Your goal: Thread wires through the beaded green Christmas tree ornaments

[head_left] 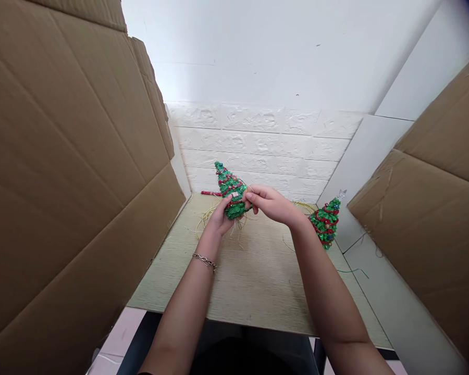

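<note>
Past the chain bracelet (205, 260), the left hand (219, 221) wraps the lower part of a leaning tinsel tree (227, 182) above the table (254, 281). The right hand (271, 203) pinches closed at its side, apparently on a thin pale strand (245, 183). The step looks like working that strand against the tree; next, a steady left hold and fine fingertip control seem called for. Behind stands the brick-patterned wall (258, 140).

Table (258, 281) between left cardboard (82, 156) and right cardboard (426, 208), wall (273, 140) behind table, first tree (227, 185) in left hand (221, 216), right hand (271, 203) at its right side, second tree (326, 221) near table's right edge.
</note>
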A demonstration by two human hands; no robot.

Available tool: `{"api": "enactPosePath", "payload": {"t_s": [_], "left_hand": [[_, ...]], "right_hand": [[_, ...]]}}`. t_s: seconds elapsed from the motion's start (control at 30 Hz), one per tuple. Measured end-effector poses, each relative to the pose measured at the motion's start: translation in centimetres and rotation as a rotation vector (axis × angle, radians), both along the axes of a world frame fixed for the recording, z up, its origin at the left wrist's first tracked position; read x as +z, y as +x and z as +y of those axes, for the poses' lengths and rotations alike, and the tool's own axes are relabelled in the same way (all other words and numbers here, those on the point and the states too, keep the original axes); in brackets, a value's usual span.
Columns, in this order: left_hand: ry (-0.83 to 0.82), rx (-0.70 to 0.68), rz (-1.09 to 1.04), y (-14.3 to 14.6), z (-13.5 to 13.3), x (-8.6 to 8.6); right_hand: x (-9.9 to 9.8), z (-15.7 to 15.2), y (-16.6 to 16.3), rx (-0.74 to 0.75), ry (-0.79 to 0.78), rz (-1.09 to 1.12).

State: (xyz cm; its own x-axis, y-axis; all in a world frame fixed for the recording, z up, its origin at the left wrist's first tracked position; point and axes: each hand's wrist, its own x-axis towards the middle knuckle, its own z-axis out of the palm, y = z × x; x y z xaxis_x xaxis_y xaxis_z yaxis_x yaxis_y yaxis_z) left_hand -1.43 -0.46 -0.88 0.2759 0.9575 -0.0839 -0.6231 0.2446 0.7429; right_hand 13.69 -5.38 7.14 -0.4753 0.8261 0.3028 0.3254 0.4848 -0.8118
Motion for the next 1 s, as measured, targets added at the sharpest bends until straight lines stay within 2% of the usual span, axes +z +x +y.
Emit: {"api": "enactPosePath", "payload": {"t_s": [0.1, 0.23, 0.3, 0.53, 0.77, 0.9, 1.0], "left_hand": [[-0.012, 0.006, -0.034, -0.1, 0.4, -0.3], [0.006, 0.006, -0.035, -0.1, 0.7, -0.7], [0.016, 0.003, -0.025, -0.1, 0.8, -0.8], [0.005, 0.019, 0.000, 0.1, 0.3, -0.3], [0.056, -0.016, -0.016, 0.4, -0.4, 0.4], [0.113, -0.033, -0.019, 0.5, -0.2, 0.0], [0.095, -0.012, 0.000, 0.4, 0.2, -0.4]], "right_hand": [[-0.3, 0.3, -0.1, -0.134, 0.053, -0.046], [-0.8, 0.7, -0.7, -0.266, 0.223, -0.096], [-0.9, 0.8, -1.1, -0.290, 0.264, -0.138], [-0.6, 0.0, -1.7, -0.278, 0.226, -0.444], [0.7, -1.7, -1.5, -0.417, 0.343, -0.376], [1.2, -2.4, -1.4, -0.422, 0.357, -0.371], [1.3, -2.6, -1.6, -0.406, 0.342, -0.394]]}}
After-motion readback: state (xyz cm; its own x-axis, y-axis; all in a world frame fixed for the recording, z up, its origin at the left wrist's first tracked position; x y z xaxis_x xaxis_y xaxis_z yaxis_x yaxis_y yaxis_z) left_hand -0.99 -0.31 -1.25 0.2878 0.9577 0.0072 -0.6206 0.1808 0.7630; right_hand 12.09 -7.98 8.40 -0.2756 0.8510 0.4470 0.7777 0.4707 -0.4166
